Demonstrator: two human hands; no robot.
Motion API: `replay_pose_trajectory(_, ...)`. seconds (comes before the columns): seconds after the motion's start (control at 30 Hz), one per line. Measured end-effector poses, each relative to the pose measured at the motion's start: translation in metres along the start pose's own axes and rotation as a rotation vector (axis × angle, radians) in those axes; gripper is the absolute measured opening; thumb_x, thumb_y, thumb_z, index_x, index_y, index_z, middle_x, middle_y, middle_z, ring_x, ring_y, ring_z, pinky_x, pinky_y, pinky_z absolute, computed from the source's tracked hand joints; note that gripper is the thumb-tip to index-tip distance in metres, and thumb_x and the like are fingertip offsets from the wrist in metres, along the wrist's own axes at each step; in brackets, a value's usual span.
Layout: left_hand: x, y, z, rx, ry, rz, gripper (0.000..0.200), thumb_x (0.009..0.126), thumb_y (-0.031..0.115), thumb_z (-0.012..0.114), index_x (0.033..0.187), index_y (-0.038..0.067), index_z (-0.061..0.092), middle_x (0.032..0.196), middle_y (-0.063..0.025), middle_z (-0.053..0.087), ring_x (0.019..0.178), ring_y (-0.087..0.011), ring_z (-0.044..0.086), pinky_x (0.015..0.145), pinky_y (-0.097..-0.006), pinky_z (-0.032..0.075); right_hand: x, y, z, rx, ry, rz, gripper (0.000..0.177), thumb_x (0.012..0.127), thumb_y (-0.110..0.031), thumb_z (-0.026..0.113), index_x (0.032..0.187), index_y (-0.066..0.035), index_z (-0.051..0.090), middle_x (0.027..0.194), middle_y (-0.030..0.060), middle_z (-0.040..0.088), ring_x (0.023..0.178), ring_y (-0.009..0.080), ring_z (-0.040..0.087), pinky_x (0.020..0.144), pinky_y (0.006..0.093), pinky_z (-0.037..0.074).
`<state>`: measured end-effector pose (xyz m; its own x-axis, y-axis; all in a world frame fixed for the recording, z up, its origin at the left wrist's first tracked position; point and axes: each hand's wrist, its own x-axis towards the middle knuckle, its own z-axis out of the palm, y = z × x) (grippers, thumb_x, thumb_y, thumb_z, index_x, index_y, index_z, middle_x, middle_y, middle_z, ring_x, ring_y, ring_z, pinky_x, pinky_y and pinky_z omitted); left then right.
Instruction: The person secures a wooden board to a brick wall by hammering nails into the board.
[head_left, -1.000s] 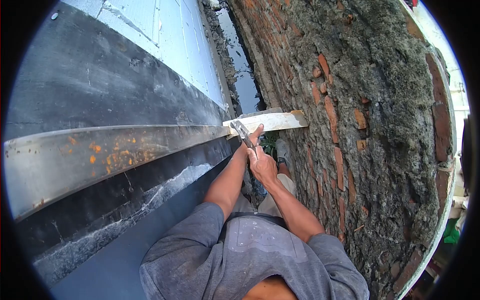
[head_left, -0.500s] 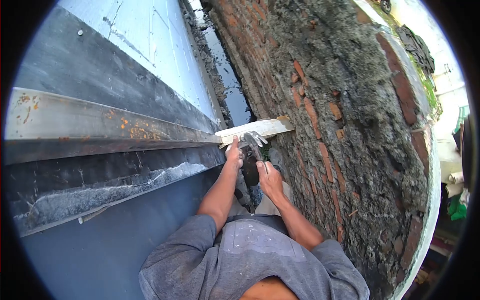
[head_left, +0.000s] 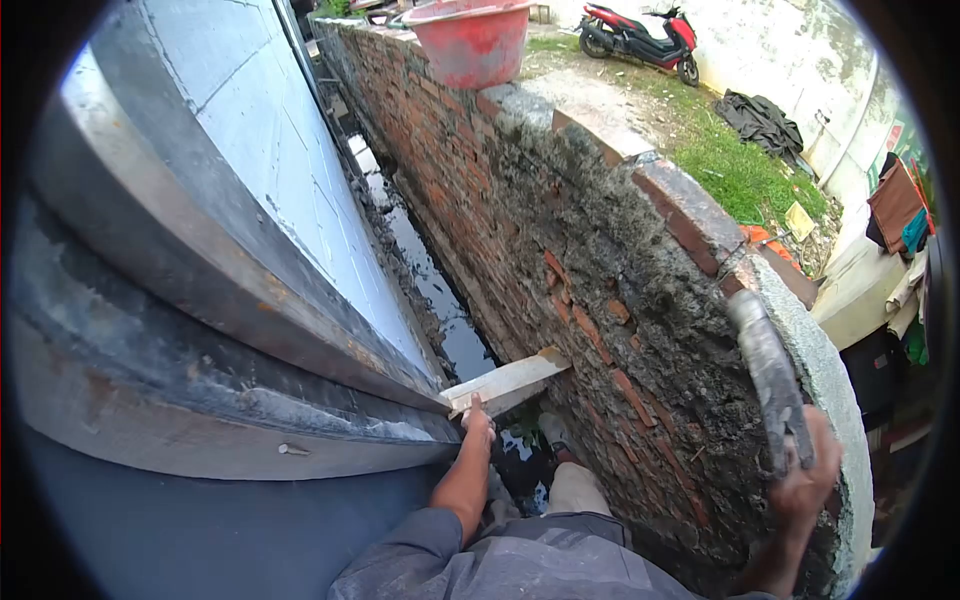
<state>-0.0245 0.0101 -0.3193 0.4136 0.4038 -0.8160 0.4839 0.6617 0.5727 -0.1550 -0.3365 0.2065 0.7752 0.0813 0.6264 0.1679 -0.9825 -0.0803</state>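
Observation:
A pale wooden board (head_left: 515,380) spans the gap between the metal-edged ledge on the left and the rough brick wall. At the board's left end is my left hand (head_left: 480,420), one finger stretched along it and the others curled; whether they grip its edge is too small to tell. My right hand (head_left: 808,470) is raised at the right, beside the wall top, with its fingers wrapped round a hammer (head_left: 768,375). The hammer is blurred and points up, apart from the board.
The brick wall (head_left: 620,320) runs along the right of a narrow water channel (head_left: 430,275). A red basin (head_left: 475,45) rests on its top. Beyond are a red scooter (head_left: 645,38) and dark cloth (head_left: 760,125). A long metal beam (head_left: 230,280) lies left.
My right hand has swung the hammer away from the board, up and to the right. My left hand remains at the board. The view has tilted up, bringing the basin and whole scooter into sight.

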Motion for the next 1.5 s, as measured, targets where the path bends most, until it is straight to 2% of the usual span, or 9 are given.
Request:
replay_pose_trajectory(0.03, -0.002, 0.000, 0.002, 0.025, 0.032, -0.032, 0.046, 0.084, 0.059, 0.067, 0.082, 0.014, 0.058, 0.050, 0.0010, 0.042, 0.036, -0.0125, 0.033, 0.036, -0.0297, 0.026, 0.007, 0.007, -0.015, -0.275, 0.120, -0.109, 0.046, 0.097, -0.042, 0.055, 0.098, 0.003, 0.061, 0.080, 0.0168, 0.058, 0.067, 0.0299, 0.058, 0.060, 0.0374, 0.044)
replay_pose_trajectory(0.3, 0.043, -0.083, -0.040, 0.545, -0.146, 0.159, 0.053, 0.079, 0.053, 0.074, 0.094, 0.002, 0.069, 0.083, -0.0124, 0.069, 0.065, -0.0179, 0.061, 0.060, -0.0333, 0.047, 0.041, 0.084, -0.015, -0.324, -0.101, -0.058, 0.034, 0.091, -0.033, 0.062, 0.092, 0.000, 0.057, 0.079, 0.0189, 0.054, 0.073, 0.0417, 0.055, 0.063, 0.0469, 0.043)
replay_pose_trajectory(0.37, -0.001, -0.079, -0.054, 0.786, -0.033, 0.042, 0.081, 0.070, 0.059, 0.077, 0.112, -0.009, 0.065, 0.123, -0.0290, 0.061, 0.123, -0.0340, 0.054, 0.102, -0.0390, 0.043, 0.035, 0.079, -0.007, -0.292, -0.096, -0.020, 0.034, 0.091, -0.033, 0.062, 0.092, 0.001, 0.057, 0.083, 0.0194, 0.055, 0.078, 0.0419, 0.056, 0.066, 0.0473, 0.044)
replay_pose_trajectory(0.6, -0.026, -0.079, -0.077, 0.942, -0.117, 0.068, 0.073, 0.068, 0.056, 0.079, 0.105, -0.007, 0.069, 0.112, -0.0218, 0.068, 0.107, -0.0318, 0.065, 0.092, -0.0385, 0.049, 0.030, 0.086, 0.002, -0.335, -0.153, 0.169, 0.042, 0.096, -0.037, 0.054, 0.102, 0.004, 0.054, 0.105, 0.0237, 0.056, 0.099, 0.0434, 0.054, 0.082, 0.0485, 0.045)
replay_pose_trajectory(0.7, -0.052, -0.073, -0.064, 1.011, -0.268, 0.113, 0.063, 0.073, 0.061, 0.072, 0.089, 0.000, 0.074, 0.101, -0.0173, 0.072, 0.097, -0.0281, 0.068, 0.085, -0.0374, 0.051, 0.025, 0.099, 0.011, -0.344, -0.066, 0.096, 0.038, 0.094, -0.034, 0.056, 0.102, 0.003, 0.052, 0.103, 0.0246, 0.054, 0.097, 0.0442, 0.052, 0.083, 0.0494, 0.043)
replay_pose_trajectory(0.9, -0.109, -0.057, 0.018, 1.057, -0.482, 0.338, 0.057, 0.082, 0.058, 0.064, 0.100, 0.005, 0.073, 0.094, -0.0137, 0.072, 0.092, -0.0264, 0.068, 0.084, -0.0373, 0.049, 0.026, 0.095, 0.013, -0.309, 0.023, 0.112, 0.035, 0.085, -0.030, 0.063, 0.093, 0.002, 0.050, 0.094, 0.0224, 0.050, 0.093, 0.0419, 0.050, 0.082, 0.0492, 0.040)
replay_pose_trajectory(1.07, -0.243, 0.055, 0.077, 1.018, -0.696, 0.970, 0.040, 0.085, 0.041, 0.065, 0.101, 0.005, 0.072, 0.086, -0.0103, 0.071, 0.078, -0.0204, 0.067, 0.075, -0.0336, 0.050, 0.024, 0.093, 0.019, -0.261, 0.087, 0.142, 0.036, 0.080, -0.028, 0.069, 0.091, 0.001, 0.051, 0.095, 0.0209, 0.051, 0.095, 0.0398, 0.051, 0.084, 0.0480, 0.040)
replay_pose_trajectory(1.23, -0.436, 0.211, 0.058, 0.532, -0.846, 1.247, 0.028, 0.088, 0.024, 0.073, 0.106, 0.003, 0.069, 0.081, 0.0026, 0.067, 0.068, -0.0019, 0.052, 0.062, -0.0195, 0.043, 0.026, 0.092, 0.014, -0.198, 0.060, 0.186, 0.038, 0.078, -0.031, 0.071, 0.090, 0.001, 0.052, 0.095, 0.0204, 0.052, 0.097, 0.0395, 0.051, 0.086, 0.0475, 0.040)
replay_pose_trajectory(1.5, -0.586, 0.342, 0.017, 0.084, -0.117, 2.334, 0.027, 0.085, 0.024, 0.076, 0.101, 0.003, 0.071, 0.063, 0.0071, 0.050, 0.054, 0.0000, 0.033, 0.050, -0.0192, 0.023, 0.024, 0.093, 0.016, -0.256, 0.148, 0.128, 0.043, 0.080, -0.037, 0.071, 0.090, 0.001, 0.054, 0.096, 0.0202, 0.054, 0.096, 0.0388, 0.052, 0.086, 0.0474, 0.041)
